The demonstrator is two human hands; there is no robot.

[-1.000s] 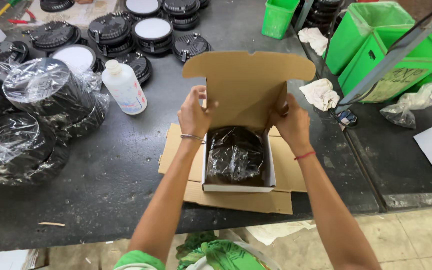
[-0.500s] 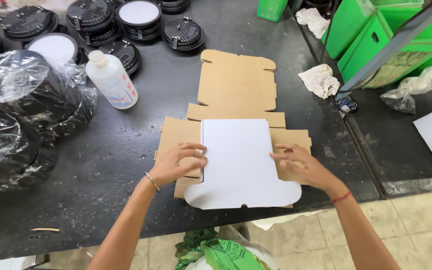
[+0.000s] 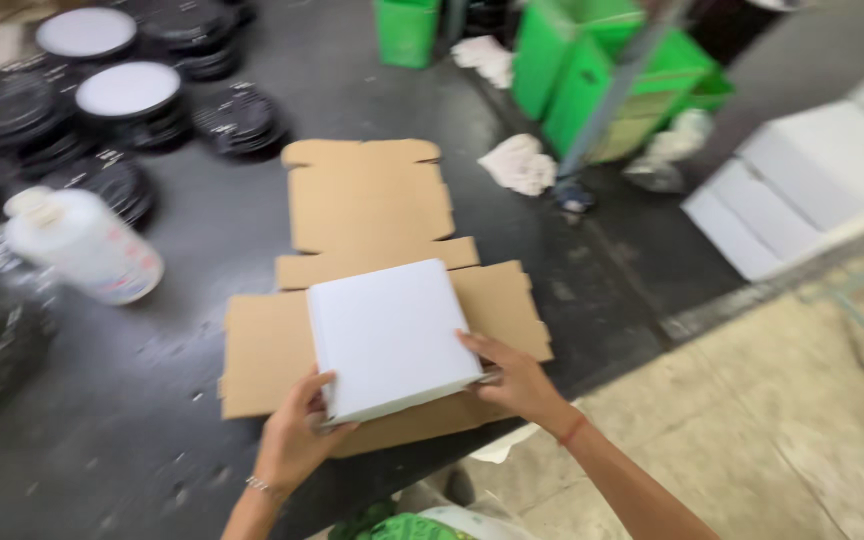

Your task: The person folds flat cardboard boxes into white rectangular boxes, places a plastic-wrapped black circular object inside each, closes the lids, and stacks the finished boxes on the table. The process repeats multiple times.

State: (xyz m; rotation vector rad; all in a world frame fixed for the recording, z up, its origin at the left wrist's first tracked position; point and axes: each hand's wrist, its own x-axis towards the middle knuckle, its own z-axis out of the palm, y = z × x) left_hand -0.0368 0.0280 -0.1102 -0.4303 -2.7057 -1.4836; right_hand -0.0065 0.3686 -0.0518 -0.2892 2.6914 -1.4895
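Seen from above, two bare hands grip a closed white box (image 3: 389, 335) that lies on a flattened brown cardboard sheet (image 3: 367, 215) on a dark table (image 3: 102, 440). The left hand (image 3: 295, 440) clasps the box's near left corner; the right hand (image 3: 514, 378) clasps its near right edge. A white plastic bottle (image 3: 82, 245) lies to the left, with stacks of round black lids (image 3: 237, 120) behind it. Green bins (image 3: 602, 75) stand beyond the table's right edge.

White box (image 3: 390, 335): smooth matt card. Flat sheet (image 3: 362, 205) beneath, toward 12 o'clock: raw brown corrugated cardboard. Table (image 3: 152, 420): dark, dull, scuffed. Bottle (image 3: 82, 245) at 9 o'clock: white plastic.
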